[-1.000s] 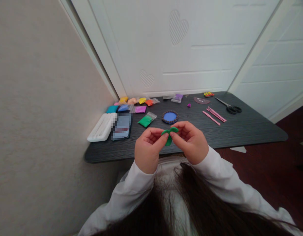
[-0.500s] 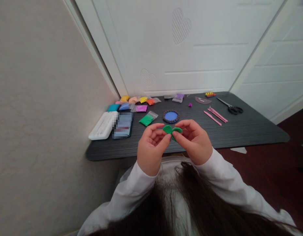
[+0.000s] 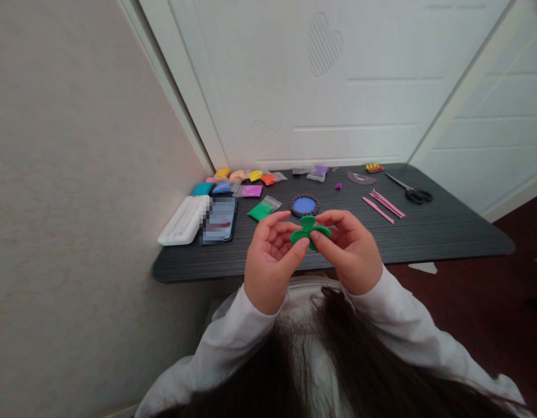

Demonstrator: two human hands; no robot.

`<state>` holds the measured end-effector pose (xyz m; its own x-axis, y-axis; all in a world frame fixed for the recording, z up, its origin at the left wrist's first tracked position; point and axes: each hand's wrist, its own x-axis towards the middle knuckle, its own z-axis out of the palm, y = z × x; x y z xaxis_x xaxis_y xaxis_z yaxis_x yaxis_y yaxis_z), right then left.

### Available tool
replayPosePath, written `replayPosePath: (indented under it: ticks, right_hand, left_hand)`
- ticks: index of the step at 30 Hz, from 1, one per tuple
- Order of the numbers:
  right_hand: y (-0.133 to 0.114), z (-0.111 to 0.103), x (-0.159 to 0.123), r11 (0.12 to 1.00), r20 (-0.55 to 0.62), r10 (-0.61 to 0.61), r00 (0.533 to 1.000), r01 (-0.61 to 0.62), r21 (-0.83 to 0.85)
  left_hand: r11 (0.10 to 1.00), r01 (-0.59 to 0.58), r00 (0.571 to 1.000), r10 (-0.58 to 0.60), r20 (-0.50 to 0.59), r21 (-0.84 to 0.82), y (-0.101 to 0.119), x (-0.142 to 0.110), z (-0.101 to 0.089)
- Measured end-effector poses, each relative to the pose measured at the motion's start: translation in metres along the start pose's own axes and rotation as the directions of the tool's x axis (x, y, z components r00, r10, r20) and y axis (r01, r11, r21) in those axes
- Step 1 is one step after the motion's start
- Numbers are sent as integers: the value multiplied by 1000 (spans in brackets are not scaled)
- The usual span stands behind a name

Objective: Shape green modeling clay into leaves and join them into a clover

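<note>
Now we pinch green clay [image 3: 309, 231] with both hands, left hand [image 3: 270, 262] fingers closed on its left lobe, right hand [image 3: 350, 255] fingers closed on its right lobe, clay held just this side of the blue disc [image 3: 304, 205], above the table [image 3: 425, 235] near edge, scissors [image 3: 411, 192] well right of disc

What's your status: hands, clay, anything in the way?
Left hand and right hand both pinch the green clay, held above the table. Nothing in the way.
</note>
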<state>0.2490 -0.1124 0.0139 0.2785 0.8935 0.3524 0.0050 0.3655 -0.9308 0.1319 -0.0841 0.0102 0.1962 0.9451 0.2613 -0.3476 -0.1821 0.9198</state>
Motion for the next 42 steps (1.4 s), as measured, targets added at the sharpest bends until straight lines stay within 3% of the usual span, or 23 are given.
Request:
replayPosePath:
  ticks: [7, 22, 34, 42]
  right_hand:
    - [2, 2, 0, 997, -4, 31, 1000, -31, 68]
    - [5, 10, -3, 999, -54, -46, 997, 46, -6]
    - [3, 9, -4, 999, -52, -44, 998, 45, 30]
    - [4, 8, -5, 994, -79, -101, 992, 98, -43]
  left_hand:
    - [998, -5, 999, 3, -33, -65, -5, 2, -1]
    - [985, -78, 988, 97, -117, 156, 3, 0, 6]
    - [953, -178, 974, 206, -96, 246, 5, -3, 7]
    - [898, -290, 947, 319, -35, 330, 3, -4, 6]
